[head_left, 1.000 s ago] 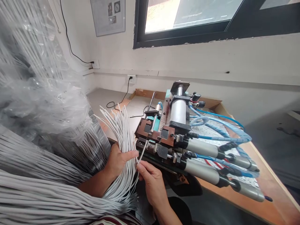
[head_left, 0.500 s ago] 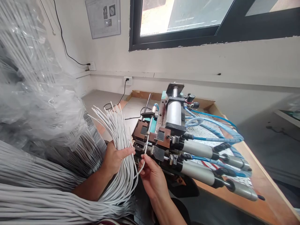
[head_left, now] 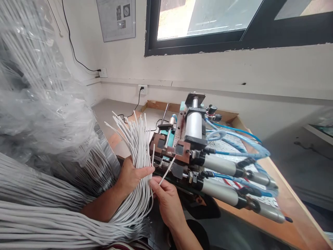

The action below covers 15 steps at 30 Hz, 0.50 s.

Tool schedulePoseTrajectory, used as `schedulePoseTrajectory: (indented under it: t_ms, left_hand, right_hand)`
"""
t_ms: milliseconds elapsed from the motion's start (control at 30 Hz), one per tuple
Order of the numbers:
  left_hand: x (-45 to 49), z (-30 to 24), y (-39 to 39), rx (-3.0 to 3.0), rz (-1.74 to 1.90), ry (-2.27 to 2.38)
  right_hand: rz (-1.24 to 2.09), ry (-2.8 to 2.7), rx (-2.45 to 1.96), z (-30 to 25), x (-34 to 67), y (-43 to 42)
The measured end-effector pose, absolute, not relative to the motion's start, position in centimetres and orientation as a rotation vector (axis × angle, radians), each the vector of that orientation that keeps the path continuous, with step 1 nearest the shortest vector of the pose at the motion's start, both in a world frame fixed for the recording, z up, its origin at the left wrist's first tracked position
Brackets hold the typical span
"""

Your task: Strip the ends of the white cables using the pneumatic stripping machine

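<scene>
A thick bundle of white cables (head_left: 137, 149) is gripped by my left hand (head_left: 132, 175), its thumb laid across the front and the loose ends fanning upward. Between the thumb and fingers of my right hand (head_left: 165, 194), one single white cable (head_left: 168, 171) is pinched, its end pointing up and to the right. That end is in front of the brown clamp blocks (head_left: 182, 151) of a pneumatic machine (head_left: 194, 126). Another cable (head_left: 153, 152) stands a little apart from the bundle, close to my left thumb. Some of the right fingers are hidden behind the hand.
More grey-white cables (head_left: 39, 222) lie heaped along the left, partly under clear plastic wrap (head_left: 39, 118). Silver cylinders (head_left: 221, 191) with blue air hoses (head_left: 239, 152) stick out to the right over the wooden table edge (head_left: 293, 211). A black power cord (head_left: 137, 102) runs to the wall socket.
My right hand has drawn the single cable down out of the machine's jaws; its end now shows free, tilted right. The bundle in my left hand has shifted slightly right.
</scene>
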<state>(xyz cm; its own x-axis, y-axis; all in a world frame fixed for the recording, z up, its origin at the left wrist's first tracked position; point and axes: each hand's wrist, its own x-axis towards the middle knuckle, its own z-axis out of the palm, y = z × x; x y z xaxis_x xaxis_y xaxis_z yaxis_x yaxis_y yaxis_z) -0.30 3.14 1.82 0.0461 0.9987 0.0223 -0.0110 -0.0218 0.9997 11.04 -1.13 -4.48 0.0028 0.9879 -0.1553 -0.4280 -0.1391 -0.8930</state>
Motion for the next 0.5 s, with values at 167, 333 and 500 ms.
schedulePoseTrajectory:
  t_ms: [167,333,500]
  left_hand:
    - [-0.17,1.73,2.64,1.174,1.199,1.106]
    - [-0.51,1.30,2.47,1.052,1.172,1.023]
    - [-0.61,0.92,2.69,1.041,1.191,0.984]
  right_hand:
    - [1.298,-0.572,-1.048,-5.19,10.79,-1.75]
    - [1.329,-0.444,-1.054,-5.24,10.59,-2.17]
    - [1.366,-0.354,-1.038,-4.57,10.71,-1.94]
